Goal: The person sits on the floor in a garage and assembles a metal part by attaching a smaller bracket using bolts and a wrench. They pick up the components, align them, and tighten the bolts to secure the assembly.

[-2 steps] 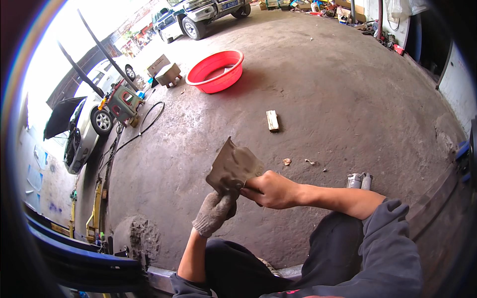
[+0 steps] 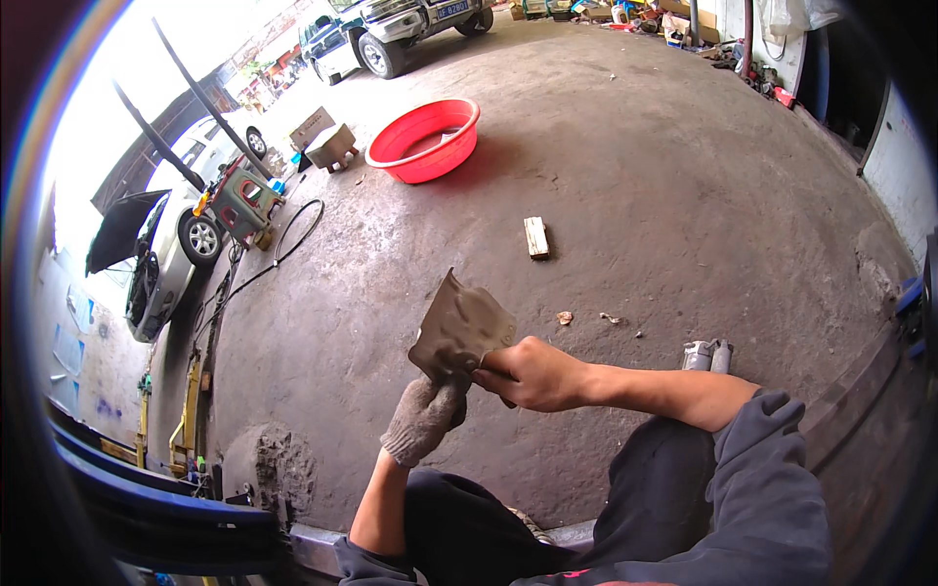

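A thin, bent plate of dull grey-brown metal is held up in front of me, tilted, with dents and a small hole near its right edge. My left hand, in a grey knitted glove, is closed around its lower end. My bare right hand is closed at the plate's lower right corner, its fingertips partly hidden behind the knuckles and against the metal. Whether a small tool is also inside the right hand cannot be seen.
Beyond the plate a wooden block lies on the concrete floor. A red basin stands farther off, near a small stool. A grey cylindrical metal part is beside my right forearm. At left are a black hose and a car with its bonnet up.
The plate and my gloved left hand have shifted very slightly to the right. My right hand stays almost in place at the corner.
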Available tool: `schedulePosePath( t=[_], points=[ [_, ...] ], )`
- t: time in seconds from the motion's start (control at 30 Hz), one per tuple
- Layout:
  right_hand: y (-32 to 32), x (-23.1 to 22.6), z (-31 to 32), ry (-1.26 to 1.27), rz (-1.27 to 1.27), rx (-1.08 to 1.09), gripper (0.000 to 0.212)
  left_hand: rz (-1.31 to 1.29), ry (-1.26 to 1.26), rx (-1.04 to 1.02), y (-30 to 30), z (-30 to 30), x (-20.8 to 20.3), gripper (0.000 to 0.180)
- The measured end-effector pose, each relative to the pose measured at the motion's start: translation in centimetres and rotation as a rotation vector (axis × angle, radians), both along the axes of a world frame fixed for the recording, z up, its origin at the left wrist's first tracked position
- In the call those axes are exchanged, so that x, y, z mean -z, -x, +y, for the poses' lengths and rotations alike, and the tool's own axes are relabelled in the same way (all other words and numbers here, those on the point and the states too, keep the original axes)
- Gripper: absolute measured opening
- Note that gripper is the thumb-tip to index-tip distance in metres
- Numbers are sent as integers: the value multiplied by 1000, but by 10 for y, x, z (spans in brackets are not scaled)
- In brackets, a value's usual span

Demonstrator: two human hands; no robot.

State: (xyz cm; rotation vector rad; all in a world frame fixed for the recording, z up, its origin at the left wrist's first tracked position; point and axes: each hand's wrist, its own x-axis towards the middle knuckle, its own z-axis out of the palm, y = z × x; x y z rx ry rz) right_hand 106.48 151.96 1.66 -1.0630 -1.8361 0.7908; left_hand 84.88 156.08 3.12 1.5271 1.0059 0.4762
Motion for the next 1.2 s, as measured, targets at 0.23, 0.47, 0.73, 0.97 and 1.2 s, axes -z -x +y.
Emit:
schedulePosePath(
  t=[0.23,0.47,0.73,0.97,1.2],
  points=[
    [7,8,1,243,161,-21,34,-5,-34,-68,-6,-2,5,31],
    [7,9,2,222,273,17,38,52,-13,-87,-8,-1,-3,36],
    [9,5,3,464,489,-45,42,31,-170,-74,-16,-6,4,29],
    [-1,18,13,219,233,-20,40,69,-158,-36,-13,0,8,22],
    [-3,19,11,252,198,-10,40,172,-211,-9,-11,2,13,28]
  ],
)
